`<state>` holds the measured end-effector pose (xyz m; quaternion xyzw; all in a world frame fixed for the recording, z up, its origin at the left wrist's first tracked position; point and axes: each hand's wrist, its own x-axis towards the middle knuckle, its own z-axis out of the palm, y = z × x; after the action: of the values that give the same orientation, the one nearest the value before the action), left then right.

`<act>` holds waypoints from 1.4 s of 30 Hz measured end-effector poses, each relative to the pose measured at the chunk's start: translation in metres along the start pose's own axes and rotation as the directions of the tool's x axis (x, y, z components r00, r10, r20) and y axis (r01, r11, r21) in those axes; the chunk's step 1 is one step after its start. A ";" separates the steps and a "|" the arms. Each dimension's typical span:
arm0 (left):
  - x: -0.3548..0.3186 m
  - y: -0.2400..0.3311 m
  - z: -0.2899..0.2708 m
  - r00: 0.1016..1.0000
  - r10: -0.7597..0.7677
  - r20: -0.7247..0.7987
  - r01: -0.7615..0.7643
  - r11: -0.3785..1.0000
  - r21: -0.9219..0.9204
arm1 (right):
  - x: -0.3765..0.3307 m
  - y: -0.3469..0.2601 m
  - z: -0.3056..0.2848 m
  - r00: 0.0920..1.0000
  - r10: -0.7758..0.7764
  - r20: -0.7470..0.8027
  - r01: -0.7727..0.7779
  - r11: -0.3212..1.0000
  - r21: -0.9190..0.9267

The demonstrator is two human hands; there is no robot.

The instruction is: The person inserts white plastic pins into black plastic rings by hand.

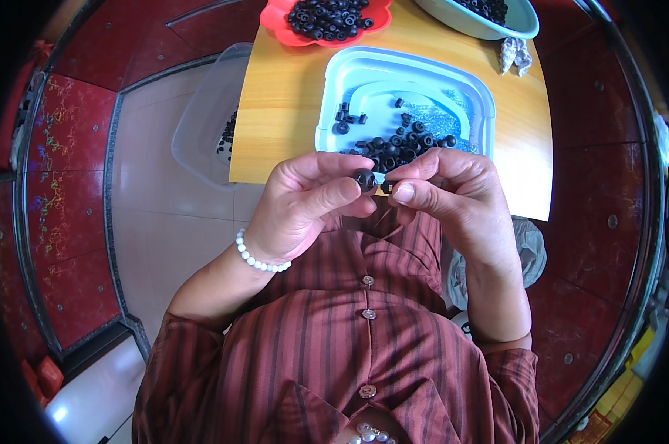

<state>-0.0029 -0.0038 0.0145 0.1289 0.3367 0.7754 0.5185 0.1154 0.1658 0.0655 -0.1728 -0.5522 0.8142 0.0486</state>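
Note:
My left hand [305,191] pinches a round black plastic piece [364,179] between thumb and fingers. Close beside it, my right hand [447,191] grips a smaller black plastic piece [387,186], mostly covered by the fingertips. A small pale bit shows between the two pieces; whether it belongs to them I cannot tell. Just beyond my hands, a light blue rectangular tray [332,96] holds a heap of black pieces [397,152] and a scatter of tiny clear bits [438,118].
On the wooden table [275,111] stand a red scalloped dish [274,28] and a pale green basin [523,31], both with black pieces. A crumpled cloth or tissue [516,56] lies at right. Left of the table is a clear bin [194,140]; a plastic bag [530,255] hangs below right.

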 end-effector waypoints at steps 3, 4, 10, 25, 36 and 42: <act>0.000 -0.001 0.000 1.000 0.018 0.000 -0.018 1.000 -0.006 | 0.000 -0.001 0.000 1.000 0.004 -0.001 -0.004 0.999 -0.031; 0.000 -0.001 0.000 1.000 0.014 0.002 -0.014 1.000 0.003 | 0.000 -0.001 0.000 1.000 -0.002 0.007 0.002 1.000 -0.029; 0.000 -0.002 0.004 0.998 0.066 -0.007 -0.065 0.993 0.096 | -0.001 -0.004 0.005 1.000 -0.015 -0.001 0.015 0.996 -0.085; -0.003 0.000 0.010 0.945 0.307 0.115 -0.325 0.834 0.445 | -0.004 0.016 0.005 0.999 0.002 0.036 -0.010 0.978 0.210; -0.005 -0.003 0.017 0.899 0.414 0.139 -0.427 0.762 0.488 | -0.006 0.037 0.010 0.995 -0.012 0.095 -0.039 0.853 0.521; -0.002 -0.003 0.005 0.865 0.430 0.259 -0.491 0.615 0.618 | -0.003 0.056 0.006 0.944 0.030 0.329 -0.277 0.614 0.739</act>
<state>0.0032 -0.0026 0.0165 0.4196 0.5233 0.7036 0.2347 0.1223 0.1379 0.0173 -0.0635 -0.1310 0.9888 -0.0321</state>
